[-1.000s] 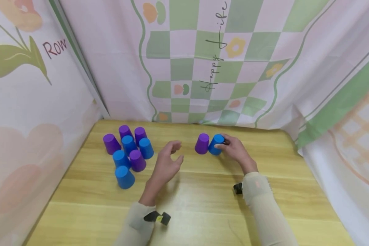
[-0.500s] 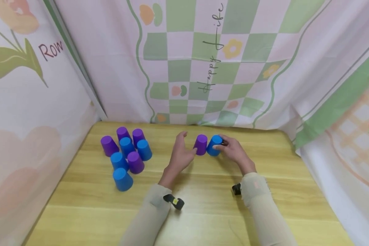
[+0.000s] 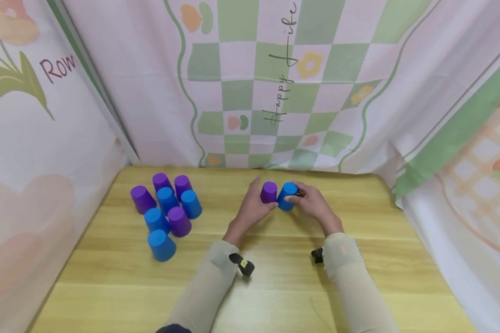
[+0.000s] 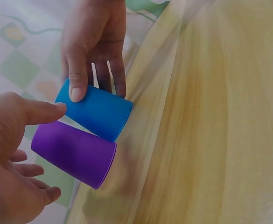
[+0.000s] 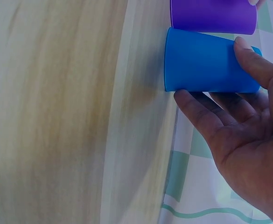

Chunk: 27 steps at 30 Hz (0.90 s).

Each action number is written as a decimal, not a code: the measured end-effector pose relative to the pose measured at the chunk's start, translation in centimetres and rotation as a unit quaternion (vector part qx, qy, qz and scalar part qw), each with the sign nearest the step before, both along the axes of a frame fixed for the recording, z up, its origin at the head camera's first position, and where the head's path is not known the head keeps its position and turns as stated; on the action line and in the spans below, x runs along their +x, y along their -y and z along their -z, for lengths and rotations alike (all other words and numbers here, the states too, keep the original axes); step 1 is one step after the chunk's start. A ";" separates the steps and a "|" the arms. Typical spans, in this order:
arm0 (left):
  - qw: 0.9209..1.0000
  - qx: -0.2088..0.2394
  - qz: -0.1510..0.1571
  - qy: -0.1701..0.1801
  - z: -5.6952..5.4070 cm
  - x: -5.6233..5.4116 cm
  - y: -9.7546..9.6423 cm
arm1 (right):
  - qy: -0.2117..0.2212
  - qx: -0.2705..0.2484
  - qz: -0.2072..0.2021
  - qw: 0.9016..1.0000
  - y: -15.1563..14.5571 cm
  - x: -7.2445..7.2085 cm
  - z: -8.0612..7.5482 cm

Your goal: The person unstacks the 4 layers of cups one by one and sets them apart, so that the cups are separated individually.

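Observation:
Two upside-down cups stand side by side on the table, a purple cup (image 3: pixel 269 191) on the left and a blue cup (image 3: pixel 286 189) on the right. My left hand (image 3: pixel 252 206) reaches around the purple cup with the fingers spread. In the left wrist view the thumb lies over the cups' narrow ends, and the other fingers are apart from the purple cup (image 4: pixel 75 151). My right hand (image 3: pixel 316 206) holds the blue cup (image 5: pixel 204 63), with the thumb on one side and fingers on the other. Whether the left thumb touches either cup is hard to tell.
Several more purple and blue cups stand upside down in a cluster at the left, the nearest a blue cup (image 3: pixel 161 246). The wooden table (image 3: pixel 283 286) meets a patterned curtain (image 3: pixel 250 97) at its far edge. Curtains also hang at both sides.
My left hand has moved right and away from the cluster, to around the purple cup. My right hand stays on the blue cup. The whole view has shifted slightly.

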<state>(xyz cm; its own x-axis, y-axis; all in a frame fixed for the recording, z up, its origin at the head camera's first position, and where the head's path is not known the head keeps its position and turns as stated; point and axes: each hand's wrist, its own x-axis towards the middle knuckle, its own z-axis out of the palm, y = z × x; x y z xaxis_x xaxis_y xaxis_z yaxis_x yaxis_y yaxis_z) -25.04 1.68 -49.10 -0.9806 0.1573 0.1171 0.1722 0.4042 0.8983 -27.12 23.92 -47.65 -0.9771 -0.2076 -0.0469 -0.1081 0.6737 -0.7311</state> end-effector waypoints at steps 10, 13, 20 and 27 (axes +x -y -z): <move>1.000 0.011 0.002 -0.016 0.2 -0.5 -0.6 | 0.002 -0.001 -0.002 1.000 0.0 0.0 0.0; 1.000 0.022 -0.007 -0.016 0.4 -0.7 -0.9 | 0.005 -0.002 -0.002 1.000 0.0 0.0 0.0; 0.998 0.043 -0.038 -0.004 0.7 -0.9 -1.5 | 0.010 -0.004 0.002 1.000 0.2 0.1 -0.2; 0.998 0.048 -0.042 -0.001 1.2 -0.9 -1.6 | 0.004 0.001 0.003 1.000 0.2 0.3 -0.3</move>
<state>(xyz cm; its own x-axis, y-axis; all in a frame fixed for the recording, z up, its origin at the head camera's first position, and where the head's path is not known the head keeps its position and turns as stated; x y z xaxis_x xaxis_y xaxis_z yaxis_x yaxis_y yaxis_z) -25.98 3.27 -50.33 -0.9897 0.0622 0.1292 0.1425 0.3285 0.9337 -26.86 23.73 -47.40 -0.9780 -0.2009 -0.0557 -0.0974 0.6765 -0.7300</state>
